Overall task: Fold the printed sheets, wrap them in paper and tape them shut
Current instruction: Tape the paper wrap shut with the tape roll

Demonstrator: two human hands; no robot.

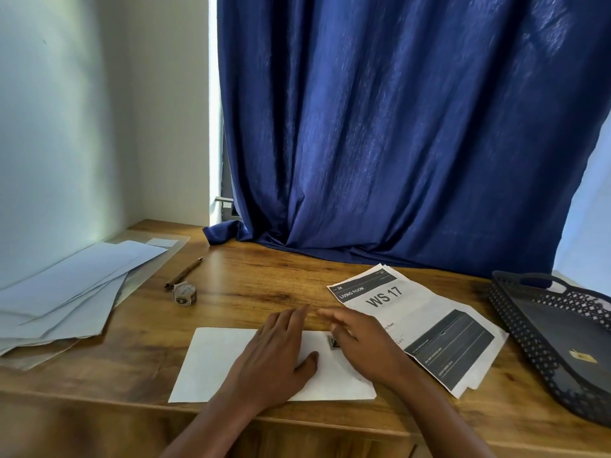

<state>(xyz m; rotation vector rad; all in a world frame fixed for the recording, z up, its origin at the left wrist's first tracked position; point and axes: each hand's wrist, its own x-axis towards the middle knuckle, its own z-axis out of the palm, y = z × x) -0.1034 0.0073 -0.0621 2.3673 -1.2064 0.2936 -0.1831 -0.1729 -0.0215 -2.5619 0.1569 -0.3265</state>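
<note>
Fingers (291, 317) flat on one white packet (215, 361)

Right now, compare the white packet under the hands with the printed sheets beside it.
The white packet is blank apart from a small piece of tape; the printed sheets carry dark bands and large lettering. The packet lies square to the desk edge, the sheets lie slanted. Both hands rest on the packet, none on the sheets. Both lie flat on the wooden desk.

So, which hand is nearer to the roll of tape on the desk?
The left. The left hand rests flat on the white wrapped packet, right of and nearer the camera than the roll of tape. The right hand lies farther right, beside the printed sheets.
</note>
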